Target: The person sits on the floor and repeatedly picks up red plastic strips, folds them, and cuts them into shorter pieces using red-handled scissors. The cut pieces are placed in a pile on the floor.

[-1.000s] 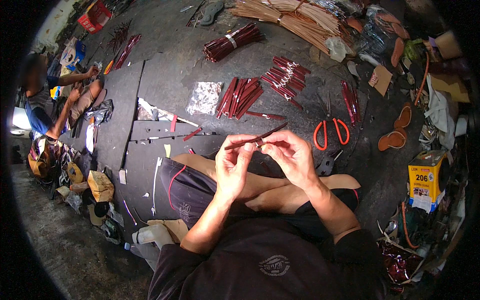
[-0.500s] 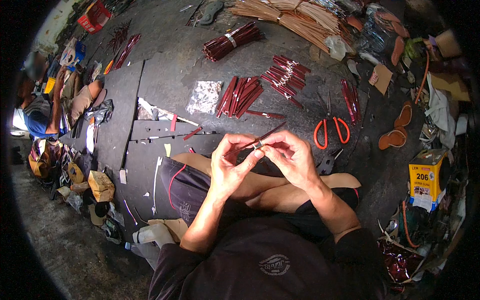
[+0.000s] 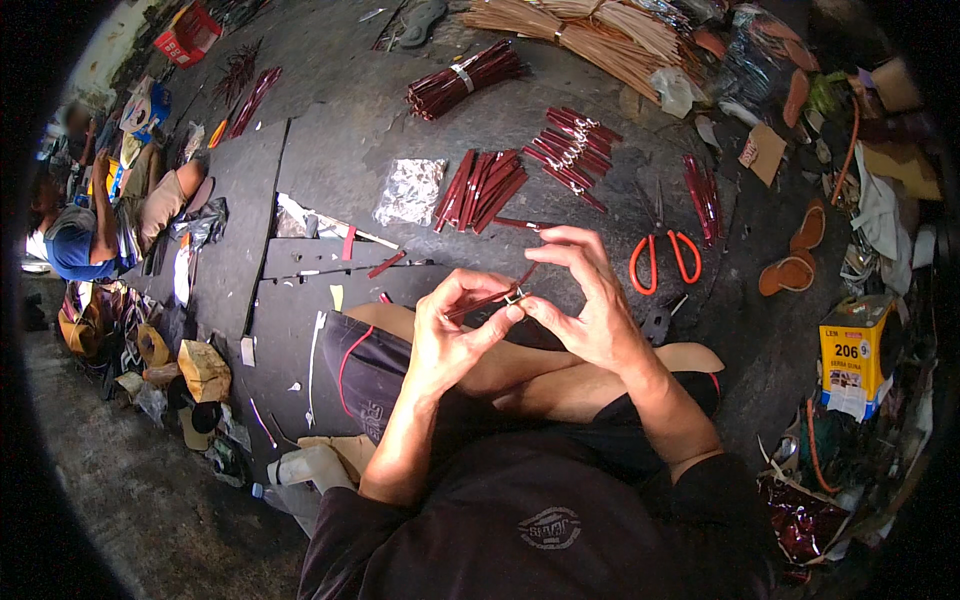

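Note:
A narrow dark-red strap [image 3: 482,303] with a small silvery buckle [image 3: 514,296] is held above my crossed legs. My left hand [image 3: 455,330] pinches the strap, its thumb against the buckle. At the buckle's other side, my right hand [image 3: 595,310] grips with thumb and a finger, its upper fingers raised and spread. Beyond my hands lie a pile of cut dark-red straps [image 3: 480,190], a group of straps with silvery buckles [image 3: 575,150] and a clear bag of silvery pieces [image 3: 411,192]. Orange-handled scissors [image 3: 656,236] rest right of my right hand.
Farther off are a tied dark-red bundle [image 3: 465,80] and a large sheaf of tan strips [image 3: 580,40]. More red straps [image 3: 703,200], brown sandals [image 3: 788,276] and a yellow tin [image 3: 855,345] lie to the right. Another person [image 3: 85,240] sits at far left.
My right hand's upper fingers have lifted and spread away from the strap. The strap's far end now bends upward near them. My left hand has hardly moved.

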`<control>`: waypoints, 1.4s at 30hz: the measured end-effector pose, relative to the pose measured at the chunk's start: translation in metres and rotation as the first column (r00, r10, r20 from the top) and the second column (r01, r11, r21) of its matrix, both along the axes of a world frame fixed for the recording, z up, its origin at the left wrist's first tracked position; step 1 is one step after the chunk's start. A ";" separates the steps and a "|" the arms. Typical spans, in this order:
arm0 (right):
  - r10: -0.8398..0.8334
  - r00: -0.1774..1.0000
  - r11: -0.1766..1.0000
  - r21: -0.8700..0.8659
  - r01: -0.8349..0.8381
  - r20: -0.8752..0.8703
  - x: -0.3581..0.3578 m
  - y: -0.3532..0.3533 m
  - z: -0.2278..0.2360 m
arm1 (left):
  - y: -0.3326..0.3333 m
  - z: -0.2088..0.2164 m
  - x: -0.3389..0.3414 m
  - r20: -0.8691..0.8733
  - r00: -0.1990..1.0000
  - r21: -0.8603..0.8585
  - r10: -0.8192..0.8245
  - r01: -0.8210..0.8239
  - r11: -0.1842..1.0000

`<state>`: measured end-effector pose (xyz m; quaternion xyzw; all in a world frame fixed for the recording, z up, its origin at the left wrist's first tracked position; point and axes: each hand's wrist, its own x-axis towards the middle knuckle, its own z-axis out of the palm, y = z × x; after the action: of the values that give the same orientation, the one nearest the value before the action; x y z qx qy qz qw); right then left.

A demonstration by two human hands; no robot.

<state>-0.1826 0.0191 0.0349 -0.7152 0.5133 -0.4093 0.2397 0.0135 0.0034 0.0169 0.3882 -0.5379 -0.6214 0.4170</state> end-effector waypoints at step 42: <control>-0.012 0.973 0.980 -0.195 -0.034 -0.229 -0.003 0.007 0.004 | 0.001 -0.002 -0.007 -0.186 0.982 0.153 0.039 -0.011 0.988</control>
<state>-0.1852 0.0263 0.0384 -0.7808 0.4903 -0.3715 0.1090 0.0064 0.0044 0.0147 0.3650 -0.4425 -0.6889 0.4431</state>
